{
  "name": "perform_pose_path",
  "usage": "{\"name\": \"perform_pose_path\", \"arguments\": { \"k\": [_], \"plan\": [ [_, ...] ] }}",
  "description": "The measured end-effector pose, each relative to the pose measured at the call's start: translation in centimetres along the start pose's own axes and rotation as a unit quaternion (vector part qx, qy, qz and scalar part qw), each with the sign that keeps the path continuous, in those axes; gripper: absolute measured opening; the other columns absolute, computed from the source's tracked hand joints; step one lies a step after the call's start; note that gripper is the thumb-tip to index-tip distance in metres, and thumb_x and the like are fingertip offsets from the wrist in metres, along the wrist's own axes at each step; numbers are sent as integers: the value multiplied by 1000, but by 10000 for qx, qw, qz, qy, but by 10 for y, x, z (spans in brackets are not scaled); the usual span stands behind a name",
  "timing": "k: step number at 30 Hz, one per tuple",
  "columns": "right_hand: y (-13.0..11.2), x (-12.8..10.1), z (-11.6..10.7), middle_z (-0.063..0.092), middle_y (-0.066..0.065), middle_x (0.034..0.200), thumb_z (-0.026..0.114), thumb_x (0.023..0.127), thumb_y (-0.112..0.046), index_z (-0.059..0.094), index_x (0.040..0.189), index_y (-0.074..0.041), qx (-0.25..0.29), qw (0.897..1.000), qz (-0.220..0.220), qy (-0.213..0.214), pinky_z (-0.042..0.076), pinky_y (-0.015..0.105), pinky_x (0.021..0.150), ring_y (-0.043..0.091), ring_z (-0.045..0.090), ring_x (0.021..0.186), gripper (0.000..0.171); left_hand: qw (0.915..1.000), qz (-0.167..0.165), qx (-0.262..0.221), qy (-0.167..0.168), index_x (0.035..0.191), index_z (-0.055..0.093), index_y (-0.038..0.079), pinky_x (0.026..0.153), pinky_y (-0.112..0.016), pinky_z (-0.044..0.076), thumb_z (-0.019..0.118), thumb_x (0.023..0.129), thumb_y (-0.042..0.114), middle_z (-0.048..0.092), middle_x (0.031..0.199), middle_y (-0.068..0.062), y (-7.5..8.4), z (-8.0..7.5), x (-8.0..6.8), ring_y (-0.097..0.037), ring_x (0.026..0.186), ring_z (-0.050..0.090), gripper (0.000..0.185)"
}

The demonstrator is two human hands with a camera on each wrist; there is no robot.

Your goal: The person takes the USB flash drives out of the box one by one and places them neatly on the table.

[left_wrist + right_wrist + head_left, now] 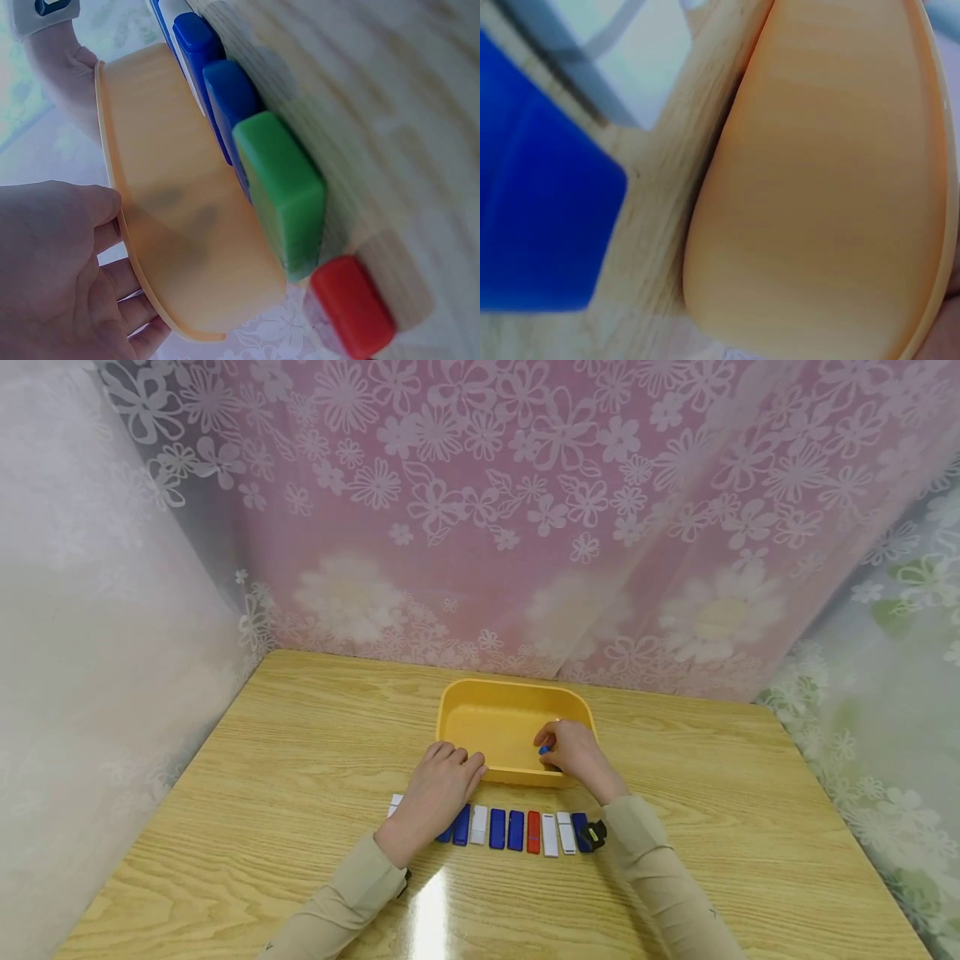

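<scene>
A yellow plastic tray (480, 720) stands mid-table. My right hand (561, 752) hovers over its near right corner and pinches a small blue piece (544, 748). My left hand (453, 775) lies flat on the table in front of the tray, its relaxed fingers touching the tray's front rim and covering the left end of a row of small blue, white and red pieces (514, 829). In the left wrist view the left hand (60, 277) sits by the tray wall (180, 202), with blue (229, 97), green (285, 187) and red (352, 307) pieces alongside.
The wooden table (750, 827) is walled in by floral curtains (525, 510) at the back and both sides. The right wrist view shows the tray's outer wall (832, 187) beside a blue piece (540, 217) and a white piece (622, 52).
</scene>
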State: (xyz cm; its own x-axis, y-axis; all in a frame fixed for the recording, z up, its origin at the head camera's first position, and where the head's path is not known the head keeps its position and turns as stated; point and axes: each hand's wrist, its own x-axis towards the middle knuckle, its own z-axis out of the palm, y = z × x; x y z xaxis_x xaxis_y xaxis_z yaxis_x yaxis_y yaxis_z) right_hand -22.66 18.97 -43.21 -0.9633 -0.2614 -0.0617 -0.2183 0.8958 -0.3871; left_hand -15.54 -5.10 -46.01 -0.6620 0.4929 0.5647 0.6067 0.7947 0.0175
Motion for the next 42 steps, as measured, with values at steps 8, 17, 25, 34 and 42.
{"name": "perform_pose_path", "arguments": {
  "k": [8,17,25,34,42],
  "plan": [
    [5,-3,-1,73,5,90,79,88,-13,78,100,-9,1094,9932,-110,387,53,33,66,20,66,78,13,10000,27,31,12,89,62,13,84,-37,49,60,103,26,64,76,-2,0,0,0,-23,78,61,20],
    [5,-17,-13,71,15,112,76,92,-13,76,112,-7,2223,9658,-52,1331,60,42,79,35,71,100,21,10000,43,-22,9,86,61,12,82,-36,49,60,104,25,64,74,-2,0,0,0,-23,76,60,21],
    [12,-37,-27,71,14,117,76,92,-17,75,115,-6,2743,9344,-254,2260,55,16,73,27,72,95,26,10000,47,-28,18,87,61,12,82,-37,50,61,103,25,64,74,-3,0,0,0,-24,76,60,21],
    [27,-76,-38,68,21,120,72,93,-6,71,122,0,3033,9185,-421,2503,59,23,68,0,68,83,29,10000,74,55,17,87,62,12,82,-36,50,61,103,25,64,75,-2,0,-1,1,-24,76,61,21],
    [47,-109,-24,66,22,125,67,96,-2,69,125,0,2725,9433,-15,1896,60,26,72,9,72,89,29,9999,63,1,85,86,61,12,81,-36,50,62,103,24,63,74,-2,0,-1,0,-23,75,60,21]
  ]
}}
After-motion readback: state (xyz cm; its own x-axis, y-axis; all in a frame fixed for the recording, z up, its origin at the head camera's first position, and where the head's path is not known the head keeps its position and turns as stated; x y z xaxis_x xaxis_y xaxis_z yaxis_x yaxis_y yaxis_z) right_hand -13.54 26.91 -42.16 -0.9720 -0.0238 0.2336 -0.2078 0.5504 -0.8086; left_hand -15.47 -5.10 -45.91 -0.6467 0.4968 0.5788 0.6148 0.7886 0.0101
